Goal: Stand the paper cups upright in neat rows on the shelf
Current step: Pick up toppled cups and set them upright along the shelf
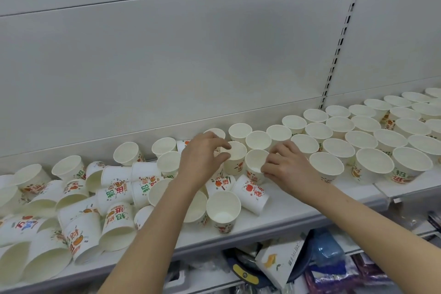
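- back panel [167, 59]: pale grey wall behind the shelf, with a slotted upright [343, 31] right of centre.
- shelf [286, 212]: white board running the full width; bare strip along its front edge under the right forearm.
- lower shelf goods [281, 262]: packets and a white carton with an orange print, crowded below the front edge.
- upright cups [362, 136]: paper cups standing mouth-up in close rows across the right half, rims touching or nearly so.
- tumbled cups [78, 203]: heap on the left half, most lying on their sides, some piled on one another, printed sides showing.
- stray cups [223, 210]: a few just in front of both hands, one upright, one on its side.
- left hand [202, 160]: thumb and fingers curled onto the rim of an upright cup [235, 157] at the left end of the rows.
- right hand [286, 164]: fingertips pinching the rim of the neighbouring cup [256, 163], which stands just beside the first.
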`<state>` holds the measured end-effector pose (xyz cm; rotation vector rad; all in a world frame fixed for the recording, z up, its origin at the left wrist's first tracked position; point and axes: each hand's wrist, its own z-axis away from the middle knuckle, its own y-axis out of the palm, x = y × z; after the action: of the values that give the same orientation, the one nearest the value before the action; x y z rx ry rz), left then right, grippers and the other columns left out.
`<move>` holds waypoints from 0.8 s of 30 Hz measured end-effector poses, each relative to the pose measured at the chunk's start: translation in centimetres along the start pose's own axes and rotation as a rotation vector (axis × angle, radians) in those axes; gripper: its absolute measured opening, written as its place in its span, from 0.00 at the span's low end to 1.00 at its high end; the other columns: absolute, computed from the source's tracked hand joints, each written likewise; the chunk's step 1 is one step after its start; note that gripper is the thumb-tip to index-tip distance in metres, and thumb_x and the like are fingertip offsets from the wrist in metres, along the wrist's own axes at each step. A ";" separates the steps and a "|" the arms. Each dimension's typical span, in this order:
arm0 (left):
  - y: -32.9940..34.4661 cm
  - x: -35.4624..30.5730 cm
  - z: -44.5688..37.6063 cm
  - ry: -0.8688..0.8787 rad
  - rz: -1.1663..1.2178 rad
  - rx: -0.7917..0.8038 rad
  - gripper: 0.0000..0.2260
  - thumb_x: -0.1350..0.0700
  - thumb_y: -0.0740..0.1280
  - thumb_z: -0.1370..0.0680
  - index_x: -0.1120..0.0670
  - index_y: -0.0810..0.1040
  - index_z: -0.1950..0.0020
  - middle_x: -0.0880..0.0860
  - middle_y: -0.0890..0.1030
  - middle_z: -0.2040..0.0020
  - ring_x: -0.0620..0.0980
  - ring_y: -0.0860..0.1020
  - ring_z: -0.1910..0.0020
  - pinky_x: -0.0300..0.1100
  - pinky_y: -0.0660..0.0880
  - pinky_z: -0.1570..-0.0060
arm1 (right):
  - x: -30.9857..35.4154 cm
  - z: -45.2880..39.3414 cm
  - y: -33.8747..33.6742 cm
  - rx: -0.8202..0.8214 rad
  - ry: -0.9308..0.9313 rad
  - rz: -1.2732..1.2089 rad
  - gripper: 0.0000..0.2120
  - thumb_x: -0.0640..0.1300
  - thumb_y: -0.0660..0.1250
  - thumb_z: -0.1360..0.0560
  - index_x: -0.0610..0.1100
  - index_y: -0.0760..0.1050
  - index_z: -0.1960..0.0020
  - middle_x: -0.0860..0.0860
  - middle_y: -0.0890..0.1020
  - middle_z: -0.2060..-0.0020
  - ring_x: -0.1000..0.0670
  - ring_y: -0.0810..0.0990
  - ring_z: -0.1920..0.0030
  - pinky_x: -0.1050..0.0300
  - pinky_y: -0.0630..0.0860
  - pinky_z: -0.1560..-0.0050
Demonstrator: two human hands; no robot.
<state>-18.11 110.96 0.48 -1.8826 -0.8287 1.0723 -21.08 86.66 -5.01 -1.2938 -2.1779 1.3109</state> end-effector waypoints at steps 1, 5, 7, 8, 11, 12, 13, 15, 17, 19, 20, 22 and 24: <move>-0.7 -0.4 1.3 -0.015 0.001 -0.009 0.06 0.45 0.71 0.26 0.42 0.83 0.50 0.41 0.78 0.50 0.44 0.73 0.48 0.41 0.69 0.57 | 0.2 0.0 0.2 -0.003 0.021 0.013 0.05 0.44 0.68 0.29 0.48 0.78 0.64 0.54 0.78 0.67 0.46 0.74 0.57 0.50 0.68 0.52; -2.3 -2.0 6.9 -0.003 -0.026 0.100 0.14 0.34 0.68 0.30 0.41 0.82 0.52 0.38 0.78 0.51 0.42 0.71 0.49 0.40 0.69 0.54 | 0.7 -0.3 0.3 -0.045 0.126 0.027 0.04 0.44 0.75 0.34 0.47 0.80 0.61 0.53 0.79 0.65 0.45 0.76 0.57 0.50 0.66 0.49; -2.2 -2.0 8.9 0.034 -0.069 0.160 0.19 0.31 0.67 0.32 0.40 0.81 0.49 0.36 0.76 0.49 0.41 0.68 0.46 0.37 0.65 0.52 | 1.7 -0.5 -0.5 -0.136 0.243 -0.057 0.08 0.47 0.73 0.33 0.46 0.81 0.54 0.52 0.81 0.61 0.45 0.75 0.55 0.52 0.66 0.49; -1.9 -1.8 9.5 0.062 -0.100 0.179 0.20 0.31 0.67 0.33 0.40 0.81 0.48 0.36 0.75 0.48 0.41 0.67 0.46 0.36 0.63 0.52 | 2.6 -0.4 -0.9 -0.199 0.307 -0.128 0.09 0.48 0.71 0.31 0.46 0.81 0.53 0.52 0.81 0.59 0.46 0.74 0.55 0.53 0.66 0.51; -1.2 -1.1 10.2 0.130 -0.168 0.187 0.17 0.33 0.71 0.34 0.41 0.82 0.53 0.36 0.75 0.50 0.43 0.68 0.47 0.36 0.63 0.52 | 6.1 1.0 -1.5 -0.212 0.415 -0.308 0.14 0.54 0.68 0.28 0.45 0.81 0.48 0.52 0.80 0.56 0.46 0.75 0.56 0.55 0.72 0.56; -1.0 -0.9 10.2 0.144 -0.181 0.179 0.15 0.35 0.74 0.36 0.42 0.82 0.56 0.37 0.77 0.52 0.44 0.71 0.50 0.37 0.65 0.53 | 7.2 1.6 -1.3 -0.125 0.421 -0.301 0.18 0.56 0.68 0.29 0.46 0.79 0.45 0.52 0.80 0.53 0.47 0.76 0.54 0.54 0.74 0.55; -0.7 -0.7 10.2 0.154 -0.187 0.166 0.13 0.38 0.76 0.38 0.42 0.82 0.60 0.38 0.78 0.55 0.46 0.73 0.53 0.37 0.66 0.56 | 8.0 2.0 -1.1 -0.024 0.429 -0.272 0.22 0.59 0.68 0.30 0.47 0.78 0.42 0.52 0.80 0.51 0.47 0.77 0.52 0.53 0.76 0.55; -0.2 -0.6 10.3 0.170 -0.187 0.131 0.11 0.41 0.79 0.39 0.43 0.82 0.65 0.39 0.78 0.59 0.47 0.74 0.57 0.37 0.69 0.60 | 9.0 2.6 -0.6 0.131 0.480 -0.212 0.29 0.61 0.72 0.35 0.49 0.74 0.38 0.52 0.79 0.48 0.47 0.77 0.51 0.53 0.77 0.54; 0.1 -0.7 10.5 0.175 -0.171 0.100 0.10 0.44 0.80 0.38 0.43 0.81 0.65 0.39 0.78 0.59 0.47 0.74 0.57 0.39 0.71 0.60 | 9.3 2.5 -0.3 0.193 0.528 -0.170 0.33 0.61 0.74 0.38 0.49 0.73 0.37 0.52 0.79 0.49 0.47 0.78 0.52 0.53 0.76 0.55; 0.3 -0.9 10.5 0.169 -0.149 0.072 0.09 0.46 0.80 0.37 0.43 0.81 0.64 0.39 0.78 0.59 0.47 0.73 0.57 0.41 0.72 0.60 | 9.3 2.4 -0.2 0.219 0.550 -0.170 0.34 0.60 0.73 0.36 0.48 0.71 0.35 0.52 0.79 0.47 0.46 0.78 0.50 0.54 0.75 0.54; 0.4 -1.0 10.6 0.163 -0.139 0.056 0.09 0.47 0.80 0.36 0.44 0.81 0.63 0.39 0.78 0.59 0.47 0.73 0.57 0.42 0.73 0.60 | 9.3 2.5 -0.2 0.215 0.563 -0.196 0.34 0.60 0.72 0.34 0.49 0.70 0.33 0.52 0.79 0.46 0.47 0.77 0.49 0.54 0.74 0.52; 0.5 -1.4 10.7 0.149 -0.115 0.020 0.09 0.48 0.80 0.36 0.44 0.81 0.63 0.39 0.78 0.59 0.47 0.72 0.57 0.42 0.72 0.60 | 9.0 3.1 -0.7 0.178 0.593 -0.252 0.33 0.59 0.70 0.33 0.50 0.67 0.31 0.52 0.78 0.45 0.47 0.76 0.47 0.55 0.74 0.52; 0.8 -2.2 10.9 0.137 -0.088 -0.013 0.08 0.48 0.79 0.35 0.44 0.81 0.63 0.39 0.78 0.58 0.46 0.72 0.57 0.40 0.71 0.60 | 8.5 4.2 -1.7 0.104 0.635 -0.261 0.32 0.57 0.70 0.34 0.50 0.69 0.32 0.52 0.78 0.47 0.48 0.75 0.48 0.56 0.74 0.54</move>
<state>-28.67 112.20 -2.87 -1.8897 -0.8332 0.8755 -29.38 90.90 -7.53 -1.1353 -1.7291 0.7613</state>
